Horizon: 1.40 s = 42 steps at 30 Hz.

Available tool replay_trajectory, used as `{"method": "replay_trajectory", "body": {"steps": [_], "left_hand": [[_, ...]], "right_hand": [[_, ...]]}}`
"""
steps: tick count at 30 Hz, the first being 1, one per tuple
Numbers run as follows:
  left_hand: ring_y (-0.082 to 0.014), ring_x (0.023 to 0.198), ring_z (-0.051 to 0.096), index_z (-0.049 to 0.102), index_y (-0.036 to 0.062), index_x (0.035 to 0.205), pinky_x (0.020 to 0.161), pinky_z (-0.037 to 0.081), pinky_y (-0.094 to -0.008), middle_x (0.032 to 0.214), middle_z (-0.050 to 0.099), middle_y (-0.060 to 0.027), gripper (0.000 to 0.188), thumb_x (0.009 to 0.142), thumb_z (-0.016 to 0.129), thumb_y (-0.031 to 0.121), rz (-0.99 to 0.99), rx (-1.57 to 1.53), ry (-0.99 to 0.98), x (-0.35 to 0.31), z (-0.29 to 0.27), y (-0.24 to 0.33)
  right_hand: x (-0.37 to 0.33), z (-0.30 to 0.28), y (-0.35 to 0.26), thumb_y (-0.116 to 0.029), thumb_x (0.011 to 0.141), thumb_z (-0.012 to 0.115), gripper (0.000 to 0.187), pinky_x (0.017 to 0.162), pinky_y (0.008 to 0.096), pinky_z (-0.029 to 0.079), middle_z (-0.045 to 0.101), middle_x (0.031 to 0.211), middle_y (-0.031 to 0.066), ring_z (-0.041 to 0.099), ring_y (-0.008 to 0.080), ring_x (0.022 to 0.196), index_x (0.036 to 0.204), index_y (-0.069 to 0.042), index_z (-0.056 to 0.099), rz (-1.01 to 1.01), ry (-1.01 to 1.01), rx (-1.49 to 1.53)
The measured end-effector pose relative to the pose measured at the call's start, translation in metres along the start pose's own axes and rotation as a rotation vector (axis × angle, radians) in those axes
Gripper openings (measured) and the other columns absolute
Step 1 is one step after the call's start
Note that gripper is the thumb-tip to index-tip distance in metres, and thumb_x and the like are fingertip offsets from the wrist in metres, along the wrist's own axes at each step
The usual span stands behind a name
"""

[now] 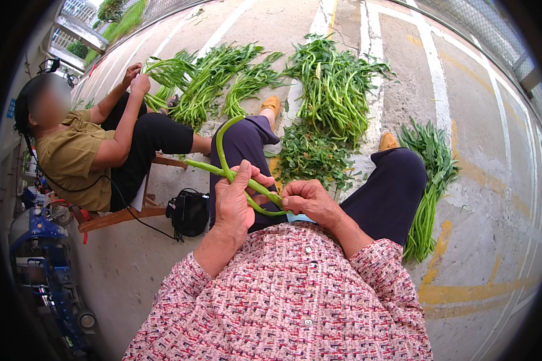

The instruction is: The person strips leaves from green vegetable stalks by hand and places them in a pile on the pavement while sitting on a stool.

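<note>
Over my lap, my left hand (233, 201) is closed around a few thick green leafless vegetable stems (221, 147). One of them curves up and away over my left thigh, and another pokes out to the left. Beside it, my right hand (314, 203) pinches the stems' near right end between thumb and fingers. A loop of stem hangs below the gap between both hands. Part of a small light blue thing (300, 218) shows under my right hand; its kind is unclear.
Ahead lie a big pile of long leafy greens (334, 90) and a heap of loose leaves (313, 156). Another leafy bundle (427, 186) rests by my right leg. At left, a seated person (78, 144) handles greens near a black bag (188, 213) and a blue wheeled machine (39, 240).
</note>
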<state>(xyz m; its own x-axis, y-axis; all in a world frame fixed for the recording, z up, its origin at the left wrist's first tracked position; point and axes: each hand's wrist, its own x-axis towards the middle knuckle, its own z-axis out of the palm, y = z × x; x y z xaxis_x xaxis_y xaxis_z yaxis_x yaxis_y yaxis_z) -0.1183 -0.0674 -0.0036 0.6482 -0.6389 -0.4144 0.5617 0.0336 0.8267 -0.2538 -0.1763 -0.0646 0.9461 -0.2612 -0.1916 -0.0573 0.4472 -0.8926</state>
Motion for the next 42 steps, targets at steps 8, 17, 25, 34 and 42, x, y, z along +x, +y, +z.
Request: {"method": "replay_trajectory", "body": {"steps": [8, 17, 25, 34, 42], "left_hand": [[-0.0231, 0.073, 0.066, 0.054, 0.0045, 0.087, 0.057, 0.058, -0.0404, 0.075, 0.063, -0.0117, 0.029, 0.089, 0.06, 0.033, -0.022, 0.014, -0.01, -0.003, 0.001, -0.002], [-0.0219, 0.073, 0.066, 0.054, 0.0044, 0.087, 0.056, 0.058, -0.0386, 0.075, 0.063, -0.0111, 0.028, 0.089, 0.059, 0.032, -0.001, 0.032, 0.008, -0.003, 0.002, 0.0], [-0.0215, 0.072, 0.066, 0.055, 0.0045, 0.086, 0.056, 0.058, -0.0379, 0.074, 0.062, -0.0101, 0.027, 0.088, 0.06, 0.031, 0.002, 0.02, 0.013, -0.003, 0.004, 0.0], [-0.0215, 0.071, 0.066, 0.056, 0.0046, 0.085, 0.056, 0.058, -0.0369, 0.074, 0.062, -0.01, 0.027, 0.089, 0.06, 0.031, 0.017, 0.049, -0.013, -0.007, 0.008, -0.004], [-0.0209, 0.072, 0.066, 0.056, 0.0051, 0.085, 0.056, 0.058, -0.0363, 0.074, 0.062, -0.0087, 0.027, 0.089, 0.06, 0.031, 0.007, 0.058, 0.004, -0.006, 0.005, -0.004]], "right_hand": [[-0.001, 0.0, -0.003, -0.009, 0.078, 0.053, 0.01, 0.052, 0.0214, 0.039, 0.056, 0.064, 0.0, 0.048, 0.0068, 0.055, 0.079, 0.0, 0.059, 0.049, 0.025, -0.029], [0.002, 0.002, 0.003, -0.009, 0.08, 0.052, 0.012, 0.052, 0.0207, 0.038, 0.058, 0.068, 0.0016, 0.047, 0.0065, 0.057, 0.082, -0.001, 0.06, 0.009, 0.122, 0.088], [0.0, 0.003, -0.002, -0.012, 0.083, 0.054, 0.011, 0.053, 0.0198, 0.038, 0.058, 0.07, 0.0001, 0.047, 0.0052, 0.057, 0.082, -0.003, 0.06, -0.009, 0.033, 0.013], [0.001, -0.004, 0.009, -0.012, 0.083, 0.055, 0.011, 0.051, 0.02, 0.037, 0.056, 0.066, -0.0006, 0.045, 0.0054, 0.055, 0.077, -0.002, 0.058, -0.025, 0.097, -0.057], [0.001, 0.004, -0.003, -0.013, 0.084, 0.056, 0.013, 0.055, 0.0209, 0.039, 0.055, 0.066, -0.0015, 0.046, 0.006, 0.059, 0.078, -0.001, 0.06, -0.043, 0.139, -0.001]]}}
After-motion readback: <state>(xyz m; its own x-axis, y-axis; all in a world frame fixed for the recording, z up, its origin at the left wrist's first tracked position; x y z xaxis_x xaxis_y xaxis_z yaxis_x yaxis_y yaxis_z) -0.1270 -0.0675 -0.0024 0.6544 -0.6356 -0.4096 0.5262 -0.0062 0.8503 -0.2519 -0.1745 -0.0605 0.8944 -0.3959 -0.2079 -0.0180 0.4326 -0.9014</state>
